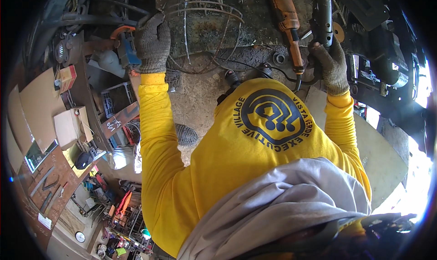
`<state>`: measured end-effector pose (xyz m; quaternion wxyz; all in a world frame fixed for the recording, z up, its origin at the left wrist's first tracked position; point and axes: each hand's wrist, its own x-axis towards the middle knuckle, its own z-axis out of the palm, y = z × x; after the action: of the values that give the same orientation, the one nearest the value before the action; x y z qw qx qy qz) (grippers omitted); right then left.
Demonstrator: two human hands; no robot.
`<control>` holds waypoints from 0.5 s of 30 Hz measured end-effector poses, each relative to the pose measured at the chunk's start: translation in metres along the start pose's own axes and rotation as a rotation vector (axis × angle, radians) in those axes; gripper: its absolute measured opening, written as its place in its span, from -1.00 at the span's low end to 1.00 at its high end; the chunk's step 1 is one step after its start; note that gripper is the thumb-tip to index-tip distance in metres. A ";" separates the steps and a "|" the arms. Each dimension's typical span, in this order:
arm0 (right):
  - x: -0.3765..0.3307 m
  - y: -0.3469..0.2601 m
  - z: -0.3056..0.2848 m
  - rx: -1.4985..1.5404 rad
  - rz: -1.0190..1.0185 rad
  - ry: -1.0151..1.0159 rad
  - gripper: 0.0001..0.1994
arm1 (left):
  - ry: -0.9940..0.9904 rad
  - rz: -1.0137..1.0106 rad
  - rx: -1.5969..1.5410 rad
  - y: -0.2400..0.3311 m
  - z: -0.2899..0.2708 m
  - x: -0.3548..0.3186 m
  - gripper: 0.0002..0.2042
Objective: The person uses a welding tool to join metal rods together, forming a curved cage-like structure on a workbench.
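Student: What writing does the view show?

Instructor: Dark lettering (282,145) curves around a round emblem (248,119) on the back of the yellow shirt (232,182). White hand-marked characters lie on a brown board (119,120) at left, and print marks a red carton (68,77).

Student: And the held piece?

Instructor: A grey metal tube (324,14), pierced by small holes, at upper right. Its long axis runs nearly straight up the view, the far end pointing away from the person. The gloved right hand (331,66) grasps its near end. Beside it, an orange power tool (287,21) slants, its narrow corded end toward the person.

Student: The other hand?

Instructor: The gloved left hand (153,44) is beside thin wire loops (185,32); whether it grips anything cannot be told.
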<state>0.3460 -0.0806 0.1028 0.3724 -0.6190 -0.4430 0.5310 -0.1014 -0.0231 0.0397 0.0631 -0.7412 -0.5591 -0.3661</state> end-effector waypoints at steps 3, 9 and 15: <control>-0.003 -0.003 0.000 0.030 -0.002 -0.015 -0.65 | -0.015 -0.034 -0.032 -0.003 0.000 -0.001 -0.75; -0.001 -0.001 -0.004 -0.011 -0.047 -0.024 -0.66 | 0.020 0.014 0.036 -0.002 0.000 -0.001 -0.76; 0.003 -0.003 -0.006 -0.061 -0.092 -0.053 -0.66 | 0.007 -0.001 0.019 0.008 -0.005 0.003 -0.79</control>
<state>0.3520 -0.0767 0.1055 0.3654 -0.5947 -0.4965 0.5161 -0.0965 -0.0260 0.0475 0.0719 -0.7388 -0.5628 -0.3636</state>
